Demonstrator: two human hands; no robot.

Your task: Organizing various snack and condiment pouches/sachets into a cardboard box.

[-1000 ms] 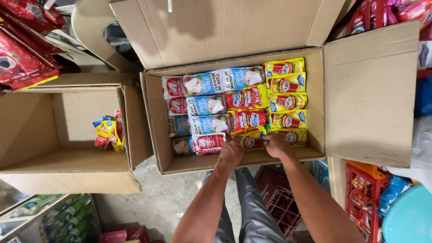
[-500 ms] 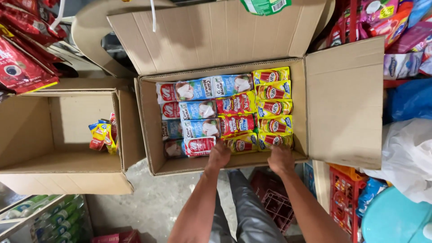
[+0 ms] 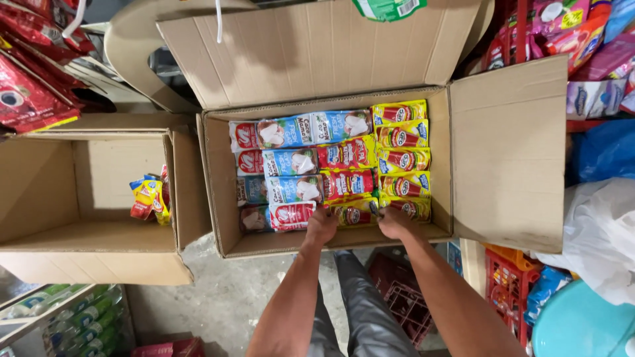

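Both hands at near row of packets inside open cardboard box [image 3: 218,192]. Left hand [image 3: 322,227] curled, fingertips gripping near edge of red-and-yellow sachet pack [image 3: 356,213]. Right hand [image 3: 395,223] curled on same pack's right end; grip not fully visible. Pack flat, glossy, printed with round emblem. Beyond: rows of red, blue-and-white and yellow packets. Far left: second carton [image 3: 86,244] with few yellow packets [image 3: 149,198].

We see even, bright overhead light on the open cardboard box [image 3: 331,66]; soft shadows inside it, edges around it slightly bowed.
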